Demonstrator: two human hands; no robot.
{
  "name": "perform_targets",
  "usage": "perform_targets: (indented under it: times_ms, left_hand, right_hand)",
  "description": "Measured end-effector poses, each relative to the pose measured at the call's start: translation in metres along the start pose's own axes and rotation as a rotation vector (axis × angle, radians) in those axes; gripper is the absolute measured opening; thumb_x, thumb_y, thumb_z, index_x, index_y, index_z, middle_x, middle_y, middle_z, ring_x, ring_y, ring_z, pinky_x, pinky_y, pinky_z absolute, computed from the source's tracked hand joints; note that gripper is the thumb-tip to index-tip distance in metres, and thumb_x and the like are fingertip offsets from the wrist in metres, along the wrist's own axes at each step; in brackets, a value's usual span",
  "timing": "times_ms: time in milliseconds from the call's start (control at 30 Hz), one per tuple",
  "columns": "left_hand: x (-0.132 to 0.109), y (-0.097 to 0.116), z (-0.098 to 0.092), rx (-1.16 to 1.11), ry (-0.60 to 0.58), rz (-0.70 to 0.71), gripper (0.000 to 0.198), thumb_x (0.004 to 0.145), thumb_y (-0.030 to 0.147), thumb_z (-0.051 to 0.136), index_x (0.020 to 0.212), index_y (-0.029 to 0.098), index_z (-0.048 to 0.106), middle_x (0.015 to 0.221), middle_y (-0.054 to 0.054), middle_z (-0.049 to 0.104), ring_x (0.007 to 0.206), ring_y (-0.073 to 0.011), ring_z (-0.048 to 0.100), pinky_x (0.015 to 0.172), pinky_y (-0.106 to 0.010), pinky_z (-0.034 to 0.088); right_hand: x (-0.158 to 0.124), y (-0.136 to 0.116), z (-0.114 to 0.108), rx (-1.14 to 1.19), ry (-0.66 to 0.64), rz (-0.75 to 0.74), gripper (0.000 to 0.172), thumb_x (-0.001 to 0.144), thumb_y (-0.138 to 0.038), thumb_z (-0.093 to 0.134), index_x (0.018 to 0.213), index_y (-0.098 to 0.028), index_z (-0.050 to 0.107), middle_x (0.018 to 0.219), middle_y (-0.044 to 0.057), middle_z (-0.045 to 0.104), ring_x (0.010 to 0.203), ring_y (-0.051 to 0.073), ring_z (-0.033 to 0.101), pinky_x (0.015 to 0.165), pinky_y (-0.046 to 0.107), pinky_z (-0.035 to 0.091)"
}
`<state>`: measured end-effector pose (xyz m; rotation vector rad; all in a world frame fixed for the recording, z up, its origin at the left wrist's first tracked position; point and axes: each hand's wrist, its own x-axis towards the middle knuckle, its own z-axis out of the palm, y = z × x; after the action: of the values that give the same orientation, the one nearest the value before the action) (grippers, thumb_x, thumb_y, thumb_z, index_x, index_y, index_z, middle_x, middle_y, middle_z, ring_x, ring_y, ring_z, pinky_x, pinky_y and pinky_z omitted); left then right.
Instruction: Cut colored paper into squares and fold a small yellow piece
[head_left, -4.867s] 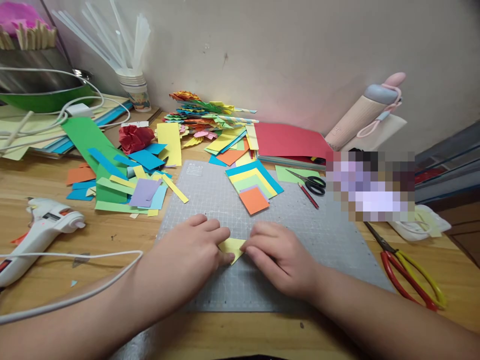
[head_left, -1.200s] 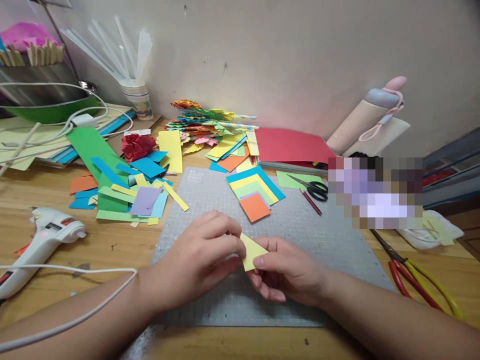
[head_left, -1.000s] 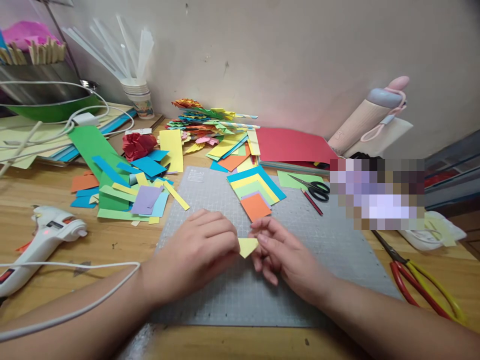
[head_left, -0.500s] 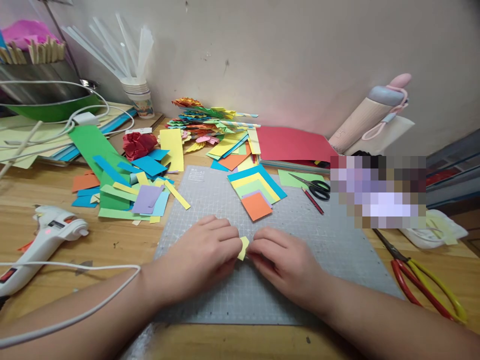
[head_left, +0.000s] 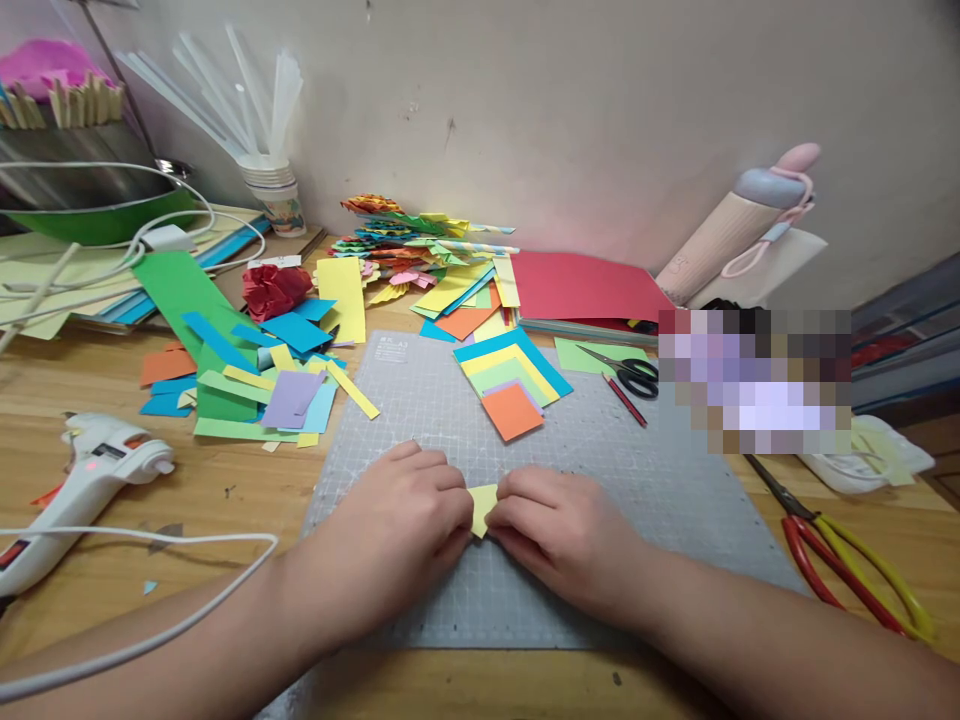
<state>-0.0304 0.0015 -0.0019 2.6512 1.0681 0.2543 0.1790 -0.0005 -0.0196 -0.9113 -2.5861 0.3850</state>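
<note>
Between my hands is a small piece of pale yellow paper [head_left: 483,509], low over the grey cutting mat [head_left: 420,400]. My left hand [head_left: 420,525] has its fingers curled and closed on the paper's left side. On the right side, my right hand [head_left: 559,525] pinches the same piece between thumb and fingers. Much of the paper is hidden behind the fingers. Just beyond my hands lies a fan of paper squares, with an orange square [head_left: 512,411] on top and a blue one [head_left: 553,372] at the back.
Black scissors [head_left: 636,376] and a red pencil [head_left: 624,400] lie right of the squares. A white glue gun [head_left: 112,465] and its cord flank my left arm. Red-and-yellow-handled scissors [head_left: 847,555] lie by my right arm. Paper scraps [head_left: 296,398] are heaped at left.
Both hands have come slightly nearer to me and a little leftward. More of the yellow paper shows between the fingers, spread wider than before.
</note>
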Motion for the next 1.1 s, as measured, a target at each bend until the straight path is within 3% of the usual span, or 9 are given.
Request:
perform_targets:
  times_ms: [300,700,1100]
  left_hand:
    - [-0.004,0.007,-0.004,-0.007,-0.045,-0.065,0.018,0.087,0.018,0.052,0.073,0.021,0.064,0.074,0.000,0.062,0.077,-0.0198,0.055,0.070,-0.036,0.034]
    - [0.001,0.006,-0.005,-0.221,-0.001,-0.304,0.017,0.084,0.023,0.055,0.074,0.020,0.068,0.074,-0.003,0.064,0.073,-0.0199,0.058,0.069,-0.035,0.042]
    - [0.001,0.007,-0.002,-0.167,0.020,-0.308,0.015,0.085,0.027,0.055,0.077,0.017,0.064,0.082,-0.005,0.056,0.081,-0.0218,0.054,0.074,-0.037,0.045]
  right_hand:
    - [-0.002,-0.001,0.001,0.098,-0.045,0.080,0.021,0.095,-0.023,0.047,0.083,-0.018,0.063,0.080,0.004,0.061,0.073,0.015,0.054,0.064,0.028,0.041]
    - [0.008,-0.003,-0.005,0.278,-0.124,0.356,0.008,0.089,-0.018,0.058,0.082,-0.018,0.061,0.089,0.001,0.059,0.079,0.014,0.056,0.070,0.029,0.043]
    - [0.015,-0.006,-0.007,0.194,-0.161,0.394,0.014,0.093,-0.021,0.050,0.085,-0.017,0.061,0.091,0.003,0.056,0.076,0.015,0.056,0.068,0.029,0.041]
